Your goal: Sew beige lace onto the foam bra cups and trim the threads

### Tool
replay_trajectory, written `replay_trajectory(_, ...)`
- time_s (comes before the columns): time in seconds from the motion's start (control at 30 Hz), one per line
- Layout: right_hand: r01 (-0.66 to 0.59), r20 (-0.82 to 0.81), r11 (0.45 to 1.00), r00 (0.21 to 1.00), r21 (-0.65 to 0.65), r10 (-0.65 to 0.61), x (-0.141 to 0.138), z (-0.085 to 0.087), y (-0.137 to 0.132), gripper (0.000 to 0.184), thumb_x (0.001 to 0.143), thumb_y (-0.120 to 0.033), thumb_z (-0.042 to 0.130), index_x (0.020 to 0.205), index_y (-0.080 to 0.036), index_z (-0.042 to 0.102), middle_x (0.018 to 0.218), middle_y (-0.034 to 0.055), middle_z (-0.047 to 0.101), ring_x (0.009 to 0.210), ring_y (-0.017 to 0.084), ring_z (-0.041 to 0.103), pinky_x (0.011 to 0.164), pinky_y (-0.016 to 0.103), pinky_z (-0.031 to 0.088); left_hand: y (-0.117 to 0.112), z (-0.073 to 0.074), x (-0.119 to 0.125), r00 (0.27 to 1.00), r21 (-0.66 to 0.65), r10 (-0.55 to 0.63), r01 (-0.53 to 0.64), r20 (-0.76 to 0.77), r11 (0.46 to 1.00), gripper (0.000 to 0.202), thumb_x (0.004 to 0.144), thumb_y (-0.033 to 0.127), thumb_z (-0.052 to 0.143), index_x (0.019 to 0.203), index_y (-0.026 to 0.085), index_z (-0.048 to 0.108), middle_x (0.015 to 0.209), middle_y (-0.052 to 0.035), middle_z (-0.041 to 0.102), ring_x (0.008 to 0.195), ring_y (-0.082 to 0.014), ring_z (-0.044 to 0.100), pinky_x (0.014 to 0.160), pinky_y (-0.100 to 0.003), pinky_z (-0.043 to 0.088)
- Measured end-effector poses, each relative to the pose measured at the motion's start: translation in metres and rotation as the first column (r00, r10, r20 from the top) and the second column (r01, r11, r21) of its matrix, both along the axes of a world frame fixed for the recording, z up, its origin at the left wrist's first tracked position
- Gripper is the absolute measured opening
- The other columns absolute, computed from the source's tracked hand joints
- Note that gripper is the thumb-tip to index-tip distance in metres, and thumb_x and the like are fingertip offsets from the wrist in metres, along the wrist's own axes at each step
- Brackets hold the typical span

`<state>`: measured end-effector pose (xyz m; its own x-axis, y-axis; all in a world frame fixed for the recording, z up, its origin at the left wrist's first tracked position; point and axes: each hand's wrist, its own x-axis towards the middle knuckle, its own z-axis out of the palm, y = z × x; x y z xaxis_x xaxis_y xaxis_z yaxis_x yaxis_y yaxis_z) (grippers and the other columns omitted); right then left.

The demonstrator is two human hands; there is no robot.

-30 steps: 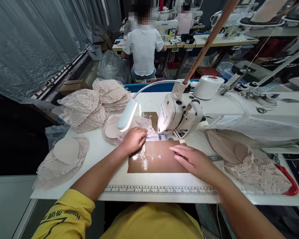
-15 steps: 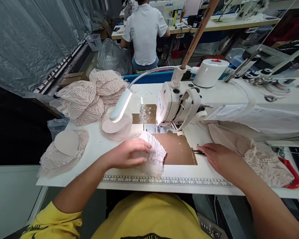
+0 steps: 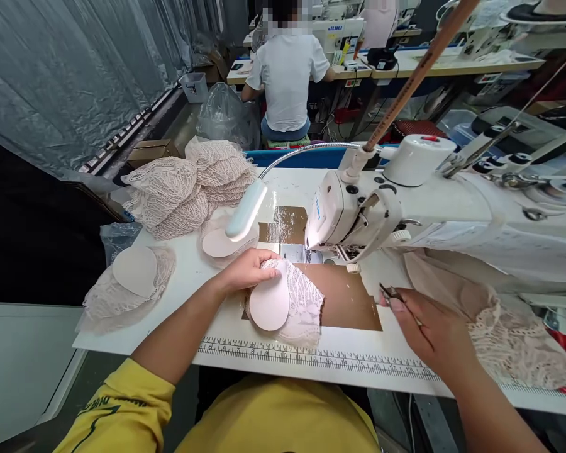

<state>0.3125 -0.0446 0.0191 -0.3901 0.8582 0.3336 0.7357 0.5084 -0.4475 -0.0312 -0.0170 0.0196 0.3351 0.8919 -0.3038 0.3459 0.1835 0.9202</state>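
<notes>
My left hand (image 3: pixel 249 272) pinches the upper edge of a pale bra cup pad (image 3: pixel 270 303), which lies on a piece of cream lace (image 3: pixel 305 305) in front of the sewing machine's needle. Thumb on top, its other fingers are partly hidden. To the right, my right hand (image 3: pixel 429 321) is closed around small dark metal thread snips (image 3: pixel 390 292), with their tips pointing up and left. Only part of the snips shows. The sewing machine (image 3: pixel 344 204) stands behind the lace, its presser foot just beyond the brown plate (image 3: pixel 346 302).
Stacked lace pieces (image 3: pixel 183 189) lie at the back left. Two more pads on lace, one far left (image 3: pixel 134 272) and one under the lamp (image 3: pixel 219 244), rest nearby. Beige fabric (image 3: pixel 504 333) lies at right. A ruler strip (image 3: pixel 311 357) runs along the front. A person (image 3: pixel 287 82) sits ahead.
My left hand has shifted to the pad's upper edge, uncovering the pad on the lace. My right hand has raised and turned the snips. The camera view has shifted slightly.
</notes>
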Motion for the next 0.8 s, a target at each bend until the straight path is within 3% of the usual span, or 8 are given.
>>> replay_trajectory(0.03, 0.004, -0.072, 0.991, 0.997, -0.134, -0.013, -0.010, 0.001, -0.002, 0.023, 0.094, -0.031, 0.041, 0.090, -0.023, 0.062, 0.081, 0.0048, 0.070, 0.073, 0.019, 0.066, 0.065, 0.031, 0.051, -0.002, 0.001, 0.002, 0.999, -0.034, 0.004, -0.002, 0.043, 0.999, 0.027, 0.079, 0.030, 0.064, 0.100, 0.014, 0.067, 0.090, -0.0048, 0.069, 0.076, -0.0173, 0.064, 0.061, -0.024, 0.048)
replay_trajectory(0.1, -0.101, -0.204, 0.917, 0.979, -0.385, 0.022, -0.030, 0.002, -0.002, 0.026, 0.097, -0.034, 0.036, 0.092, -0.023, 0.060, 0.073, 0.0018, 0.067, 0.060, 0.015, 0.062, 0.056, 0.027, 0.049, -0.006, 0.002, 0.005, 0.993, -0.074, 0.012, -0.004, 0.115, 0.997, 0.022, 0.080, 0.030, 0.063, 0.096, 0.014, 0.067, 0.084, -0.0033, 0.067, 0.070, -0.0142, 0.061, 0.057, -0.021, 0.044)
replay_trajectory(0.17, -0.208, -0.276, 0.857, 0.958, -0.471, 0.082, -0.051, 0.004, 0.003, 0.031, 0.097, -0.035, 0.034, 0.111, -0.021, 0.058, 0.080, 0.0025, 0.068, 0.060, 0.015, 0.062, 0.056, 0.027, 0.051, -0.008, 0.001, 0.008, 0.985, -0.079, 0.010, 0.004, 0.170, 0.997, 0.020, 0.080, 0.030, 0.063, 0.092, 0.014, 0.067, 0.082, -0.0028, 0.066, 0.069, -0.0131, 0.059, 0.058, -0.021, 0.043)
replay_trajectory(0.23, -0.252, -0.255, 0.863, 0.955, -0.438, 0.150, -0.069, 0.006, 0.011, 0.037, 0.097, -0.037, 0.036, 0.126, -0.021, 0.054, 0.099, 0.0061, 0.070, 0.083, 0.019, 0.067, 0.074, 0.033, 0.054, -0.010, 0.001, 0.011, 0.977, -0.072, 0.000, 0.016, 0.214, 0.997, 0.020, 0.081, 0.032, 0.065, 0.089, 0.014, 0.068, 0.082, -0.0032, 0.066, 0.071, -0.0132, 0.059, 0.062, -0.023, 0.043)
replay_trajectory(0.3, -0.295, -0.225, 0.875, 0.949, -0.385, 0.221, -0.083, 0.006, 0.019, 0.040, 0.096, -0.038, 0.039, 0.130, -0.023, 0.055, 0.120, 0.0076, 0.066, 0.109, 0.024, 0.062, 0.093, 0.041, 0.049, -0.010, 0.000, 0.012, 0.967, -0.078, -0.006, 0.026, 0.253, 0.997, 0.023, 0.080, 0.035, 0.067, 0.088, 0.013, 0.069, 0.083, -0.0040, 0.067, 0.075, -0.0138, 0.059, 0.068, -0.024, 0.044)
replay_trajectory(0.37, -0.351, -0.236, 0.865, 0.931, -0.359, 0.279, -0.093, 0.005, 0.026, 0.041, 0.096, -0.039, 0.039, 0.130, -0.025, 0.057, 0.129, 0.0061, 0.061, 0.121, 0.025, 0.055, 0.102, 0.043, 0.044, -0.010, -0.001, 0.013, 0.962, -0.097, -0.001, 0.029, 0.273, 0.995, 0.026, 0.079, 0.037, 0.070, 0.087, 0.013, 0.071, 0.083, -0.0048, 0.068, 0.076, -0.0144, 0.059, 0.072, -0.026, 0.044)
replay_trajectory(0.6, -0.343, -0.331, 0.838, 0.920, -0.424, 0.210, -0.104, -0.004, 0.029, 0.035, 0.091, -0.039, 0.051, 0.121, -0.026, 0.065, 0.120, 0.0038, 0.068, 0.111, 0.024, 0.062, 0.097, 0.039, 0.049, -0.009, -0.001, 0.014, 0.942, -0.248, 0.066, 0.018, 0.328, 0.969, 0.029, 0.070, 0.038, 0.079, 0.081, 0.012, 0.073, 0.072, -0.0030, 0.067, 0.065, -0.0119, 0.056, 0.062, -0.023, 0.040)
replay_trajectory(0.8, -0.348, -0.396, 0.791, 0.906, -0.504, 0.147, -0.109, -0.005, 0.026, 0.031, 0.088, -0.036, 0.055, 0.116, -0.027, 0.067, 0.116, 0.0028, 0.069, 0.108, 0.023, 0.063, 0.094, 0.038, 0.050, -0.009, -0.004, 0.019, 0.918, -0.275, 0.112, -0.003, 0.380, 0.961, 0.029, 0.066, 0.036, 0.082, 0.081, 0.012, 0.075, 0.077, -0.0057, 0.071, 0.070, -0.0134, 0.060, 0.068, -0.025, 0.043)
